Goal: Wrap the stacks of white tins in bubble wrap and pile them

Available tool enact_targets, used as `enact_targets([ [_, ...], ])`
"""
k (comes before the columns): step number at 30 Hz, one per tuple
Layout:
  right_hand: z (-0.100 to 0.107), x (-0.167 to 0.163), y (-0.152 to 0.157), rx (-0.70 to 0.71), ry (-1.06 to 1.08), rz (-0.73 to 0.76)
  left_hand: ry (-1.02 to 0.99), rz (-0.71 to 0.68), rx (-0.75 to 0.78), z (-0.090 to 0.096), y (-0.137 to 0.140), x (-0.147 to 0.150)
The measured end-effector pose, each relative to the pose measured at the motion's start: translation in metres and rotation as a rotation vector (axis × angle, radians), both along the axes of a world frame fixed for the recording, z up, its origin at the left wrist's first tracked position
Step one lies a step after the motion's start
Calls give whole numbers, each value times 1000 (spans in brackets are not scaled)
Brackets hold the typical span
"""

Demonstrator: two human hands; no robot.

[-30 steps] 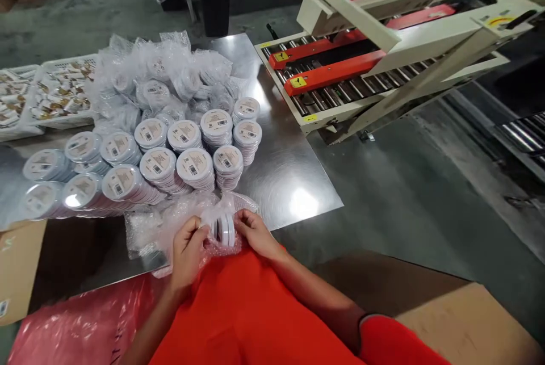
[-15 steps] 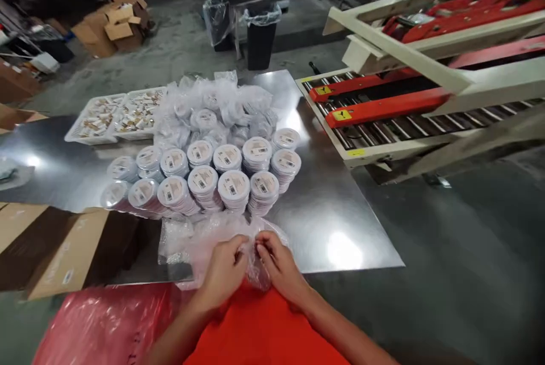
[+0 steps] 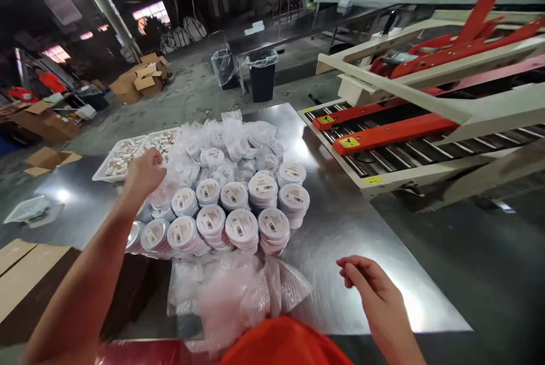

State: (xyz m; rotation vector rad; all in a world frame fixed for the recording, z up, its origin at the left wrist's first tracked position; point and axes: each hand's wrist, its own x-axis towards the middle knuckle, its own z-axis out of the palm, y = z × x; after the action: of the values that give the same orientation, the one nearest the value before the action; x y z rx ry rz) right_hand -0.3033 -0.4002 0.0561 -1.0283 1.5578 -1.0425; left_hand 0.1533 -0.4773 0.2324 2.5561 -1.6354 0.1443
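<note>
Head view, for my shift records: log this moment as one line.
left hand: near wrapped bundles, grip unclear; right hand: empty, over table; disc stacks: on table

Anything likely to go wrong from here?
1. The left hand is out past the disc stacks; its arm could clip one coming back.
2. The wrapped bundles are heaped right behind those stacks and might slide into them.
3. Loose bubble wrap at the table's near edge could slip off.
</note>
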Motion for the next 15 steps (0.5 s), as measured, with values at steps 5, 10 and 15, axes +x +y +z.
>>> enact_targets([
  [5, -14, 3, -9, 31, -3, 33, 7, -79, 212, -62, -62, 37],
  [10, -22, 8, -28, -44, 45, 64, 74, -228, 353, -124, -73, 30],
  [15, -24, 23, -98, -151, 109, 125, 129, -336, 291, -126, -59, 32],
])
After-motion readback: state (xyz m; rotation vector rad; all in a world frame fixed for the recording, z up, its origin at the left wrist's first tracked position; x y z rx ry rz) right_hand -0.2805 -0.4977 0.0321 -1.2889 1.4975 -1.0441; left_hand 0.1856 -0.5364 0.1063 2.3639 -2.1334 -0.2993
